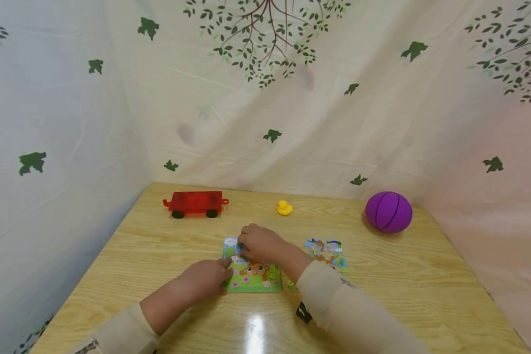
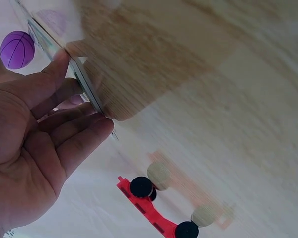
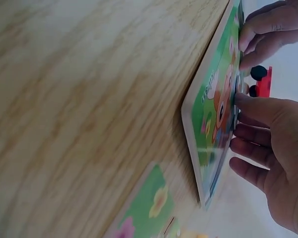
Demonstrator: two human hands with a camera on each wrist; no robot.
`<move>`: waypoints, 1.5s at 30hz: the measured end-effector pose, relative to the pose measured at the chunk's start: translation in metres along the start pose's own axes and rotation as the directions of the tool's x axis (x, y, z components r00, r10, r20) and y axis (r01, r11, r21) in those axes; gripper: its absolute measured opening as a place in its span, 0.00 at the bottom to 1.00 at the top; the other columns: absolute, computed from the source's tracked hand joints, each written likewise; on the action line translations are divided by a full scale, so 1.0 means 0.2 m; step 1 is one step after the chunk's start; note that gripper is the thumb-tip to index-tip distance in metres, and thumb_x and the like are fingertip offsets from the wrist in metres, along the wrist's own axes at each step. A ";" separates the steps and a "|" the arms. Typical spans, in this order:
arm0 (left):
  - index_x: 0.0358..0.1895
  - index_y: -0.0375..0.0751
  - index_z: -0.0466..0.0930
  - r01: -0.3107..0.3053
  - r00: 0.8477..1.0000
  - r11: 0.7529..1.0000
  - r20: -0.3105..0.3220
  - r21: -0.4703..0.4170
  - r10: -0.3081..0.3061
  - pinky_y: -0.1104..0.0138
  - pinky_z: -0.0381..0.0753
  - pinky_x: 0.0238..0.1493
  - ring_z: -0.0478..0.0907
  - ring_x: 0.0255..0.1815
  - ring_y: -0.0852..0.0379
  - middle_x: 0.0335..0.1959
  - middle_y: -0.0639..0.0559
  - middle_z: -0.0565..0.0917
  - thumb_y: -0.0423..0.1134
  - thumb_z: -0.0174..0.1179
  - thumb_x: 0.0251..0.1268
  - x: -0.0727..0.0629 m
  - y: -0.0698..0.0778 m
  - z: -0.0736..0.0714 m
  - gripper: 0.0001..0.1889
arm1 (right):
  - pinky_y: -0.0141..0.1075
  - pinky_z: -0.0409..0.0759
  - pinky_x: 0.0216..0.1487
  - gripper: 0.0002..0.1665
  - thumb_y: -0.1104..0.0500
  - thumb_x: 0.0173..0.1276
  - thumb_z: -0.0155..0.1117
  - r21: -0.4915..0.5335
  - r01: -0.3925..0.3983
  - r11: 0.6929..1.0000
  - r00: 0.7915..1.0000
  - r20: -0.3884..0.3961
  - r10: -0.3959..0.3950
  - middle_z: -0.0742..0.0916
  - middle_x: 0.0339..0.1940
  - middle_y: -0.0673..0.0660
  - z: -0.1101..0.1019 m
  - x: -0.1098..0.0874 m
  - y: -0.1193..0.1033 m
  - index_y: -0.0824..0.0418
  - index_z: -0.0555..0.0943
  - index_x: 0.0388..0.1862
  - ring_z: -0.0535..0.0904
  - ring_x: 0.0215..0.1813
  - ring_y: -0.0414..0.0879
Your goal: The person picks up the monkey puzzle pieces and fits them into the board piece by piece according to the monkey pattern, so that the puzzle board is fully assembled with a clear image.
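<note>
A jigsaw puzzle board (image 1: 255, 284) with a cartoon monkey on green grass lies flat on the table. My left hand (image 1: 205, 278) holds the board's left edge; in the left wrist view its thumb (image 2: 58, 62) and fingertips meet that thin edge. Reaching across the board, my right hand (image 1: 262, 243) is over its upper left part. In the right wrist view, the right thumb (image 3: 251, 101) and fingers pinch a thin puzzle piece (image 3: 236, 101), mostly hidden by the hand, close over the picture.
Right of the board lie several puzzle pieces (image 1: 325, 251), partly behind my right forearm. Along the back of the wooden table (image 1: 402, 285) stand a red toy wagon (image 1: 196, 202), a yellow rubber duck (image 1: 284, 208) and a purple ball (image 1: 388, 212). A leaf-patterned curtain (image 1: 230, 113) hangs behind.
</note>
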State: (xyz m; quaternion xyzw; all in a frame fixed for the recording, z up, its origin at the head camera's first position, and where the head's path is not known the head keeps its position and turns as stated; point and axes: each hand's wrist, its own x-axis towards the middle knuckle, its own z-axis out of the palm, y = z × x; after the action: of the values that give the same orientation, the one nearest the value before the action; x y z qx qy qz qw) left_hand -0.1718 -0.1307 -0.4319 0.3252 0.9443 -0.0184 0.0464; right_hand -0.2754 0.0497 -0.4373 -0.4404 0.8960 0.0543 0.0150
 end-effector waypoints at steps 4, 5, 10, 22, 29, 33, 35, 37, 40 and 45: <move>0.55 0.42 0.84 0.001 1.000 1.000 0.002 0.001 -0.001 0.61 0.84 0.45 0.84 0.50 0.46 0.61 0.40 0.79 0.48 0.71 0.54 0.00 0.00 0.00 0.25 | 0.32 0.77 0.56 0.18 0.44 0.72 0.60 -0.017 -0.004 1.000 1.000 -0.009 0.004 0.82 0.48 0.46 0.01 0.02 -0.01 0.50 0.82 0.53 0.75 0.50 0.41; 0.56 0.42 0.84 0.001 1.000 1.000 0.005 0.006 -0.001 0.61 0.85 0.45 0.84 0.50 0.46 0.61 0.40 0.79 0.48 0.71 0.55 0.00 0.00 0.00 0.25 | 0.32 0.77 0.56 0.17 0.44 0.72 0.60 -0.019 -0.007 1.000 1.000 -0.011 0.007 0.82 0.48 0.46 0.02 0.02 -0.01 0.50 0.83 0.53 0.76 0.50 0.41; 0.57 0.43 0.83 0.016 1.000 1.000 0.017 -0.009 -0.016 0.61 0.84 0.47 0.83 0.52 0.46 0.63 0.39 0.78 0.48 0.70 0.55 0.00 0.00 0.00 0.26 | 0.34 0.77 0.55 0.17 0.43 0.73 0.59 -0.014 -0.025 1.000 1.000 -0.005 0.025 0.82 0.48 0.46 0.02 0.03 -0.02 0.50 0.82 0.52 0.75 0.50 0.42; 0.59 0.45 0.82 0.085 0.996 0.994 0.026 -0.069 -0.084 0.58 0.84 0.48 0.82 0.54 0.41 0.69 0.37 0.72 0.49 0.71 0.54 0.00 0.01 -0.01 0.28 | 0.33 0.78 0.51 0.18 0.44 0.73 0.59 -0.025 -0.025 0.999 1.000 -0.001 0.025 0.82 0.49 0.45 0.02 0.02 -0.02 0.50 0.83 0.53 0.75 0.51 0.41; 0.59 0.44 0.82 0.106 0.994 0.989 0.050 -0.099 -0.101 0.53 0.80 0.56 0.74 0.65 0.39 0.69 0.39 0.72 0.48 0.72 0.54 0.00 0.01 -0.04 0.27 | 0.32 0.78 0.49 0.18 0.43 0.73 0.58 -0.059 -0.010 0.998 1.000 0.005 0.011 0.81 0.48 0.45 0.03 0.03 -0.02 0.49 0.83 0.53 0.74 0.49 0.41; 0.59 0.47 0.82 0.123 0.989 0.986 0.094 -0.110 -0.113 0.53 0.78 0.59 0.70 0.69 0.41 0.71 0.41 0.71 0.49 0.71 0.55 0.01 0.00 -0.04 0.26 | 0.32 0.78 0.49 0.18 0.43 0.74 0.57 -0.066 -0.006 0.998 1.000 0.002 0.006 0.81 0.48 0.45 0.01 0.03 -0.02 0.49 0.83 0.53 0.74 0.48 0.41; 0.59 0.48 0.83 0.125 0.988 0.985 0.110 -0.123 -0.111 0.52 0.77 0.61 0.69 0.70 0.41 0.71 0.41 0.70 0.49 0.71 0.56 0.02 -0.01 -0.03 0.26 | 0.32 0.78 0.50 0.18 0.44 0.74 0.57 -0.067 0.002 0.998 1.000 0.007 -0.001 0.81 0.49 0.45 0.00 0.02 -0.02 0.49 0.83 0.53 0.74 0.49 0.41; 0.57 0.47 0.84 0.122 0.987 0.983 0.119 -0.139 -0.105 0.52 0.77 0.61 0.69 0.70 0.42 0.71 0.41 0.70 0.49 0.71 0.56 0.03 -0.02 -0.03 0.25 | 0.33 0.78 0.51 0.18 0.44 0.74 0.57 -0.051 0.006 0.999 1.000 0.017 -0.005 0.81 0.51 0.46 -0.01 0.02 -0.02 0.50 0.83 0.55 0.74 0.50 0.41; 0.56 0.42 0.82 0.128 0.988 0.977 0.112 -0.173 -0.109 0.52 0.77 0.61 0.70 0.69 0.42 0.71 0.41 0.70 0.49 0.71 0.55 0.03 -0.03 -0.01 0.26 | 0.34 0.78 0.54 0.19 0.46 0.75 0.57 -0.009 0.011 1.000 0.999 0.031 -0.010 0.81 0.55 0.47 -0.02 0.00 -0.01 0.51 0.82 0.57 0.75 0.55 0.42; 0.56 0.39 0.78 0.134 0.989 0.969 0.089 -0.209 -0.117 0.51 0.76 0.61 0.70 0.69 0.41 0.71 0.41 0.70 0.49 0.72 0.54 0.03 -0.04 0.00 0.28 | 0.40 0.74 0.65 0.22 0.49 0.76 0.56 0.086 -0.001 0.996 0.999 0.034 -0.002 0.78 0.64 0.50 -0.02 -0.07 0.04 0.53 0.77 0.65 0.73 0.65 0.46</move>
State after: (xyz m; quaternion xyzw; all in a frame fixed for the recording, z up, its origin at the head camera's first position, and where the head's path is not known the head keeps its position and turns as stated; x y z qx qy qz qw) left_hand -0.1808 -0.1329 -0.4325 0.2569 0.9571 0.0681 0.1156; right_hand -0.2731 0.0649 -0.4318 -0.4386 0.8970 0.0234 0.0493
